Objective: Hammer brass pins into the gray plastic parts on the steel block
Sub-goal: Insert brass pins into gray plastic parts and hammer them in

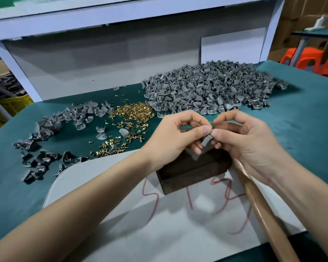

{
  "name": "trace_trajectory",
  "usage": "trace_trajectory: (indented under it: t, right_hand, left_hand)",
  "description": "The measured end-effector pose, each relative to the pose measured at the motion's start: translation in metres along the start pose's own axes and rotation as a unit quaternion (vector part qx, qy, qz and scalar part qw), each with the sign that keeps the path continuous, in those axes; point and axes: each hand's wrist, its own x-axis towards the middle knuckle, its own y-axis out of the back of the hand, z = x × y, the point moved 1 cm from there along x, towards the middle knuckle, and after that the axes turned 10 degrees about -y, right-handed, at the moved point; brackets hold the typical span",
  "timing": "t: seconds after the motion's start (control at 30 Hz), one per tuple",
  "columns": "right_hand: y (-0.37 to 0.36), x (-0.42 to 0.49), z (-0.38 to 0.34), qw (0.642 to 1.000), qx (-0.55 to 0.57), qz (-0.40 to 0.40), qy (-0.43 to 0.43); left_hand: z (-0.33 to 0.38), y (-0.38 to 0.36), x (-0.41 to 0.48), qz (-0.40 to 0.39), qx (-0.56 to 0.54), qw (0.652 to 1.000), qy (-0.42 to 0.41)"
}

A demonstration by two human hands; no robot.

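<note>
Both hands meet above the dark steel block [193, 172]. My left hand [175, 136] and my right hand [242, 138] pinch a small gray plastic part [206, 141] between thumbs and fingertips, just over the block's top. Any pin at the fingertips is too small to make out. The wooden hammer handle [263, 210] lies under my right wrist, running toward the near right edge; its head is hidden behind that hand. Loose brass pins [133, 114] lie heaped on the green mat beyond my left hand.
A big heap of gray parts [206, 86] covers the far right of the green table [301, 129]. Smaller scattered gray parts [51, 133] lie at the left. The block stands on a gray sheet [140, 224] with red scribbles. White shelving [83, 59] rises behind.
</note>
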Motion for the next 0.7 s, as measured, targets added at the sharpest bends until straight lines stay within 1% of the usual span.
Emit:
trace_trajectory:
  t: [0.13,0.2,0.3,0.43,0.6,0.7]
  right_hand:
    - [0.004,0.001,-0.007,1.000,0.015,0.017,0.007]
    - [0.006,0.001,-0.007,0.999,-0.016,0.026,0.013]
    - [0.008,0.002,-0.003,0.995,-0.082,0.049,0.039]
    - [0.012,0.005,0.001,0.986,-0.144,0.064,0.048]
    - [0.019,0.007,-0.002,0.980,-0.173,0.099,0.023]
    - [0.021,0.007,-0.002,0.973,-0.214,0.085,-0.007]
  left_hand:
    - [0.000,-0.002,0.016,-0.027,-0.013,0.999,0.021]
    - [-0.005,-0.006,0.018,-0.038,-0.022,0.999,0.018]
    - [-0.013,-0.008,0.018,-0.034,-0.050,0.998,0.009]
    - [-0.016,-0.001,0.018,-0.044,-0.056,0.996,0.046]
    - [-0.012,0.015,0.021,-0.101,-0.003,0.988,0.120]
    - [-0.003,0.026,0.025,-0.104,0.082,0.986,0.102]
